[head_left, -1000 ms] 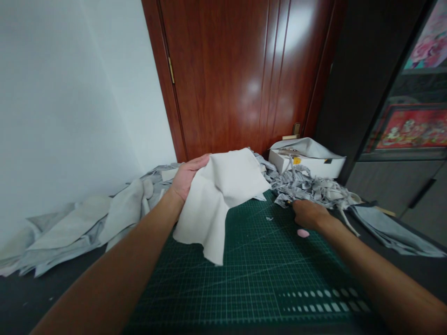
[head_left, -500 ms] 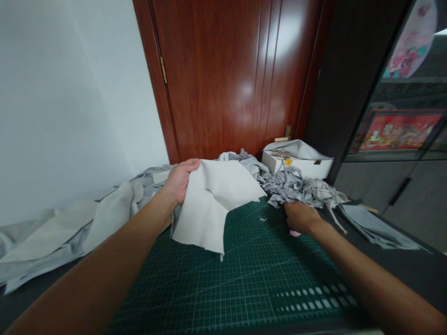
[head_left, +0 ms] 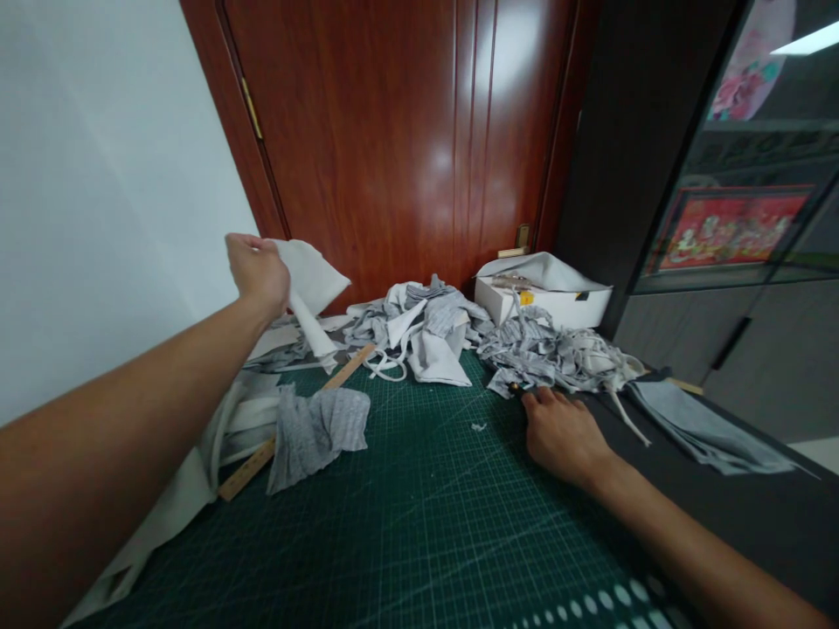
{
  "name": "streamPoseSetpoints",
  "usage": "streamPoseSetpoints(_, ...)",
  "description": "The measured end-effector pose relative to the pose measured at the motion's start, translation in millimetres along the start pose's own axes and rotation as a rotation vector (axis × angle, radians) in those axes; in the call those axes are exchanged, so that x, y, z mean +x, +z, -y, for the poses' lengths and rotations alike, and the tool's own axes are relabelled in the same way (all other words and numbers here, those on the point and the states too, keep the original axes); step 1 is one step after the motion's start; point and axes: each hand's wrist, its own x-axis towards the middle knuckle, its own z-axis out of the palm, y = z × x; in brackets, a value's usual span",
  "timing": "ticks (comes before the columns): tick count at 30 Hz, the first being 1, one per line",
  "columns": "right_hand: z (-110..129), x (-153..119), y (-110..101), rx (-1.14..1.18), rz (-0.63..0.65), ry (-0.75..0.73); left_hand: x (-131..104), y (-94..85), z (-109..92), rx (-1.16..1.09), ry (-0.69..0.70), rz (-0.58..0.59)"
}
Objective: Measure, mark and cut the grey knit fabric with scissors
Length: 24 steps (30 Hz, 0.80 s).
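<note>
My left hand (head_left: pixel 259 275) is closed on a white cloth piece (head_left: pixel 309 275), lifted at the left near the wall, above the cloth scraps. On the green cutting mat (head_left: pixel 406 489), my right hand (head_left: pixel 564 437) rests palm down with bent fingers at the edge of a grey scrap pile (head_left: pixel 524 345). A small dark object with a brassy spot (head_left: pixel 516 387) shows at its fingertips; the rest is hidden. A grey cloth piece (head_left: pixel 318 428) lies across a wooden ruler (head_left: pixel 246 472) on the mat's left.
A white box (head_left: pixel 570 307) with cloth on top stands at the back right. Grey strips (head_left: pixel 708 428) lie at the right. More scraps (head_left: pixel 433 328) are heaped before the brown door (head_left: pixel 380 157). A glass cabinet is on the right.
My left hand has moved left and up with the white cloth, uncovering the grey piece and the ruler. My right hand stays beside the scrap pile. The view has shifted.
</note>
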Motion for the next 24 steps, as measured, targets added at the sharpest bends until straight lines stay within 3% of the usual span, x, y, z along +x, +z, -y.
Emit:
streamPoseSetpoints(2, 0.5, -0.1, 3.6, 0.000, -0.018, 0.005, 5.9, 5.6, 6.9, 0.149, 0.076, -0.110)
streamPoseSetpoints(5, -0.3, 0.6, 7.9, 0.006, -0.037, 0.002, 0.4, 25.2, 26.5, 0.345, 0.083, -0.048)
streamPoseSetpoints(9, -3.6, 1.0, 11.0, 0.019, -0.034, 0.013, -32.3, 78.8, 57.4, 0.546, 0.117, 0.141)
streamPoseSetpoints(12, -5.6, -0.3, 13.7, 0.026, -0.035, 0.017, -68.4, 130.6, 74.1, 0.635, 0.257, 0.492)
streamPoseSetpoints(16, -6.9, -2.2, 17.9, 0.024, -0.045, 0.022, -113.8, 186.2, 89.1, 0.665, 0.305, 0.728)
streamPoseSetpoints(20, -7.8, -2.5, 19.1, 0.025, -0.036, 0.013, -133.8, 210.4, 100.5, 0.691, 0.274, 0.781)
streamPoseSetpoints(24, -8.7, -2.1, 17.8, 0.033, -0.023, 0.013, -120.6, 215.9, 96.3, 0.649, 0.229, 0.699)
